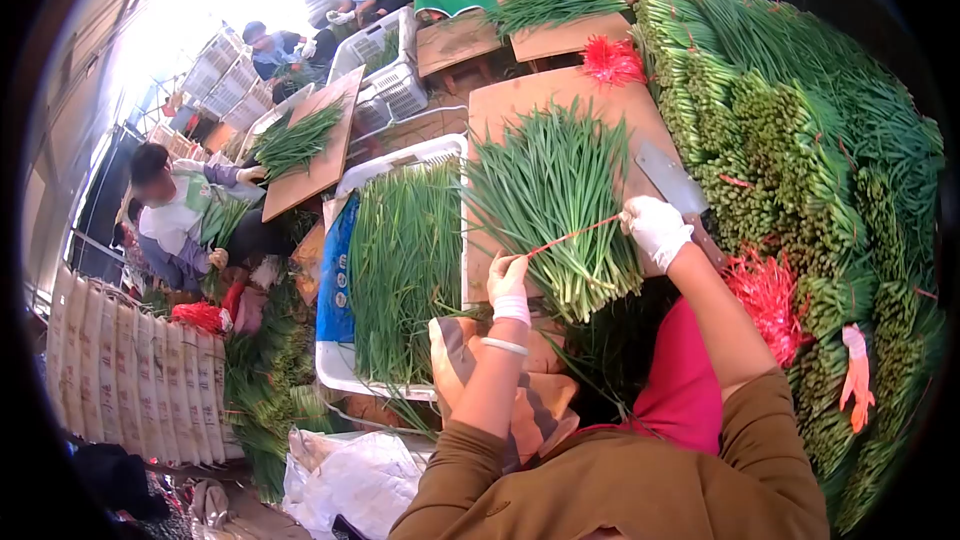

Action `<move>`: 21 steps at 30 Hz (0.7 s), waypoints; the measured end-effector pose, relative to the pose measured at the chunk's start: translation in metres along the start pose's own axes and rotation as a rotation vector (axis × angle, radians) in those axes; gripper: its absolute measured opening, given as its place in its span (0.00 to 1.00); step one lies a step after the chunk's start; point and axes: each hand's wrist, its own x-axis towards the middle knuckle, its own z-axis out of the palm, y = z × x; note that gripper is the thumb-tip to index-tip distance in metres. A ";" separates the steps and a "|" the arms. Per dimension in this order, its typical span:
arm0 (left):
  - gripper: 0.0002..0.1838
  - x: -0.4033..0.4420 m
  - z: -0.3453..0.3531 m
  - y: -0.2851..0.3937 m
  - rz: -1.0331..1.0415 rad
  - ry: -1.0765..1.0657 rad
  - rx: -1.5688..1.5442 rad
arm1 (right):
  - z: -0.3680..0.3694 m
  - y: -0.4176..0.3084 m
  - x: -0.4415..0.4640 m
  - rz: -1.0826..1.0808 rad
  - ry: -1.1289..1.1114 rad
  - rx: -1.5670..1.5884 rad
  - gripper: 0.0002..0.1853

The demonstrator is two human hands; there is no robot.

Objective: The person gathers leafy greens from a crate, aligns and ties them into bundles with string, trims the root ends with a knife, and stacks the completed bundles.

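A loose bunch of green chives point(556, 175) lies on a wooden board point(655, 122), pale cut ends toward me. Stretched across the stems is a thin red tie point(570, 237). My left hand point(507, 282), its fingers bare above a white cuff, pinches one end of it at the bunch's left side. My right hand point(656, 230), in a white glove, is closed on the other end at the right. A cleaver point(671, 178) rests on the board beside my right hand, its blade pointing away from me and its handle point(706, 242) partly behind my wrist.
A white crate point(330, 365) of chives stands left of the board. Tied chive bundles point(770, 160) pile high at the right. Red ties lie in clumps at the board's far end point(612, 62) and by my right arm point(765, 302). Several people work beyond, one point(180, 205) at left.
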 end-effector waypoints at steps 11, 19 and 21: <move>0.08 -0.013 0.092 0.002 0.158 0.012 0.429 | 0.082 0.026 -0.026 0.201 0.221 0.942 0.14; 0.12 0.005 0.065 0.011 -0.012 -0.217 0.322 | 0.071 0.045 -0.026 0.151 0.217 0.843 0.11; 0.08 0.004 0.053 0.022 -0.008 -0.267 0.314 | 0.064 0.052 -0.027 0.106 0.302 0.839 0.10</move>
